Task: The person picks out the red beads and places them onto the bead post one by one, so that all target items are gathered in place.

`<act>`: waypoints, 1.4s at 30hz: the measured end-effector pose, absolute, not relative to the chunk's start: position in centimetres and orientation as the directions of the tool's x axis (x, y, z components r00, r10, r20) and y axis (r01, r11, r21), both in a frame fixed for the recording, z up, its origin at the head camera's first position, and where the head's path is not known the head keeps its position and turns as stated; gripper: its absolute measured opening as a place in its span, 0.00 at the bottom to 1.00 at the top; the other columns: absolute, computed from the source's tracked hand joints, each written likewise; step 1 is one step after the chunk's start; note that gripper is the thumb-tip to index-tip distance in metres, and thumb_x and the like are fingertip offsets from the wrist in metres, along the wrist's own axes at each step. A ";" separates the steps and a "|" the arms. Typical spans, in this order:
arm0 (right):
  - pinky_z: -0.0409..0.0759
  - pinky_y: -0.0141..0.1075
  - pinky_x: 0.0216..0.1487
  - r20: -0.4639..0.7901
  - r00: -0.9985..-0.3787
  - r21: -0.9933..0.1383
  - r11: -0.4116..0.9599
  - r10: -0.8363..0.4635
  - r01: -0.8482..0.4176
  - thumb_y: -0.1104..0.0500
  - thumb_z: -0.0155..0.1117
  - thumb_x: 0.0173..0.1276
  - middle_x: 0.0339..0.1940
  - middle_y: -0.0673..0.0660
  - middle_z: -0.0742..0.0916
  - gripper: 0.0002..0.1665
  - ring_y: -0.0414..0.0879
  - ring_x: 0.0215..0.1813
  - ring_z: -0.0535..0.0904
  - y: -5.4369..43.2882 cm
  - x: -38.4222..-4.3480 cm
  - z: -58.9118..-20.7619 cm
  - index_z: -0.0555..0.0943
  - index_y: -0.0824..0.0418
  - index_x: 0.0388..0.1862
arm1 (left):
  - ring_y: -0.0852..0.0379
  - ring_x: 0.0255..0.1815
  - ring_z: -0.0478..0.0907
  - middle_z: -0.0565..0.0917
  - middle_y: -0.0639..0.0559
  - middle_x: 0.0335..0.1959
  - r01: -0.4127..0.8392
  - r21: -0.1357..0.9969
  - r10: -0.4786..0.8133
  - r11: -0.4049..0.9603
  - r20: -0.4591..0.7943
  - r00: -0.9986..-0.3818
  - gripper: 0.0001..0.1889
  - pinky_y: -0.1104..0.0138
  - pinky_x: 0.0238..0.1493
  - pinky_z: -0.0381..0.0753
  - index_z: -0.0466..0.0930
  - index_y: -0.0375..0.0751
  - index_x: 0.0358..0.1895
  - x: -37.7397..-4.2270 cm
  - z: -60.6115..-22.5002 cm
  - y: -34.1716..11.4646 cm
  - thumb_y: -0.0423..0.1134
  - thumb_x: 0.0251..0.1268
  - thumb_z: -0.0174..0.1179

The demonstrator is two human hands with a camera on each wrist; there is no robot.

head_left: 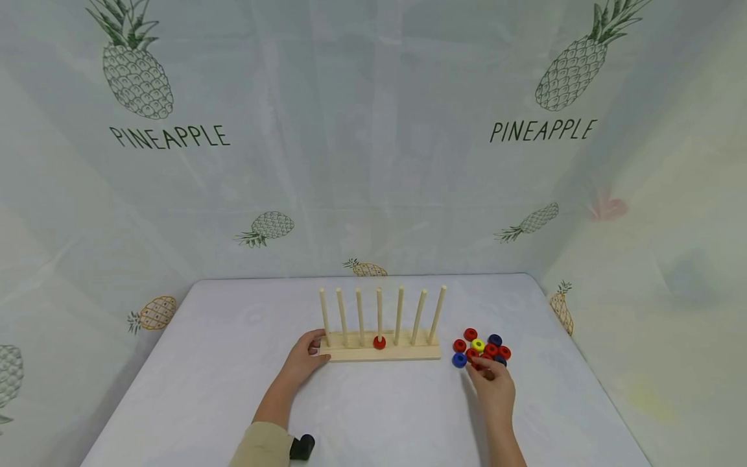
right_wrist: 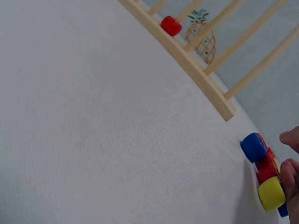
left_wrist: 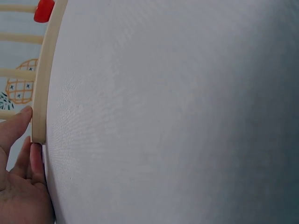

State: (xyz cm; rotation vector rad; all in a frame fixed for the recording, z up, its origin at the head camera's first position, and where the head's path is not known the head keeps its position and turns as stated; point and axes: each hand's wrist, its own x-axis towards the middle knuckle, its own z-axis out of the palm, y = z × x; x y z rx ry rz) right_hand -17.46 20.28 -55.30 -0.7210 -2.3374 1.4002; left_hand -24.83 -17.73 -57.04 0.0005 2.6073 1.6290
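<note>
A wooden peg rack (head_left: 379,354) with several upright pegs stands mid-table, and a red bead (head_left: 379,343) sits at the foot of its middle peg. My left hand (head_left: 303,358) holds the rack's left end, thumb at the front edge and fingers at the end. To the rack's right lies a cluster of red, blue and yellow beads, with a blue bead (head_left: 460,360) at its near left. My right hand (head_left: 495,389) is over the near side of that cluster, thumb and fingers apart. The hand hides some beads; a yellow bead (right_wrist: 272,193) shows beside its fingers in the right wrist view.
The white table (head_left: 192,389) ends at a back edge against a pineapple-print cloth (head_left: 373,162). A black strap piece (head_left: 302,447) is by the left sleeve (head_left: 264,444). Tall pegs (head_left: 400,314) rise from the rack between the hands.
</note>
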 end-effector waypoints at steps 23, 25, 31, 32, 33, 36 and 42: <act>0.72 0.32 0.26 0.004 -0.789 -0.853 0.414 0.615 0.318 0.67 0.69 0.59 0.34 0.61 0.79 0.11 0.53 0.35 0.74 20.9 -18.0 -55.5 0.84 0.68 0.41 | 0.46 0.48 0.72 0.76 0.43 0.50 -0.028 0.907 0.038 0.420 -0.048 -0.998 0.30 0.52 0.53 0.70 0.73 0.37 0.64 -24.9 -57.3 -17.6 0.27 0.56 0.68; 0.72 0.33 0.27 0.011 -0.785 -0.851 0.418 0.619 0.318 0.67 0.69 0.58 0.33 0.61 0.79 0.10 0.53 0.34 0.73 20.9 -18.1 -55.6 0.84 0.67 0.40 | 0.46 0.49 0.72 0.76 0.43 0.50 -0.025 0.906 0.042 0.422 -0.047 -0.998 0.30 0.52 0.53 0.70 0.73 0.36 0.64 -24.9 -57.3 -17.6 0.27 0.56 0.68; 0.72 0.36 0.28 0.033 -0.777 -0.847 0.430 0.628 0.312 0.69 0.67 0.57 0.32 0.61 0.79 0.10 0.53 0.34 0.73 20.6 -18.2 -55.7 0.85 0.67 0.39 | 0.47 0.49 0.72 0.77 0.43 0.50 -0.025 0.905 0.040 0.425 -0.047 -0.998 0.30 0.53 0.53 0.70 0.73 0.35 0.64 -24.9 -57.3 -17.5 0.26 0.56 0.68; 0.72 0.37 0.28 0.035 -0.777 -0.846 0.433 0.628 0.311 0.69 0.67 0.57 0.33 0.61 0.78 0.10 0.53 0.34 0.72 20.6 -18.2 -55.7 0.85 0.67 0.40 | 0.47 0.48 0.72 0.77 0.43 0.50 -0.025 0.904 0.039 0.427 -0.046 -0.998 0.30 0.53 0.53 0.70 0.73 0.35 0.64 -24.9 -57.3 -17.6 0.26 0.56 0.68; 0.72 0.37 0.28 0.037 -0.777 -0.845 0.435 0.628 0.311 0.69 0.67 0.57 0.33 0.61 0.78 0.10 0.53 0.35 0.72 20.5 -18.2 -55.8 0.85 0.68 0.40 | 0.47 0.48 0.72 0.77 0.43 0.50 -0.023 0.903 0.040 0.430 -0.045 -0.998 0.30 0.53 0.53 0.71 0.72 0.35 0.64 -24.9 -57.3 -17.6 0.27 0.56 0.68; 0.72 0.37 0.28 0.041 -0.780 -0.841 0.443 0.624 0.310 0.69 0.66 0.57 0.34 0.61 0.77 0.11 0.53 0.35 0.72 20.4 -18.2 -55.8 0.85 0.67 0.40 | 0.47 0.48 0.72 0.77 0.43 0.49 -0.018 0.903 0.042 0.429 -0.040 -0.998 0.30 0.53 0.53 0.71 0.72 0.35 0.64 -24.9 -57.3 -17.6 0.27 0.56 0.69; 0.72 0.37 0.28 0.065 -0.787 -0.837 0.463 0.614 0.291 0.70 0.68 0.56 0.33 0.60 0.78 0.10 0.53 0.35 0.72 20.6 -18.3 -56.0 0.85 0.68 0.39 | 0.47 0.49 0.72 0.77 0.42 0.50 -0.020 0.905 0.042 0.424 -0.042 -0.998 0.30 0.53 0.53 0.70 0.72 0.35 0.64 -24.9 -57.4 -17.6 0.27 0.56 0.69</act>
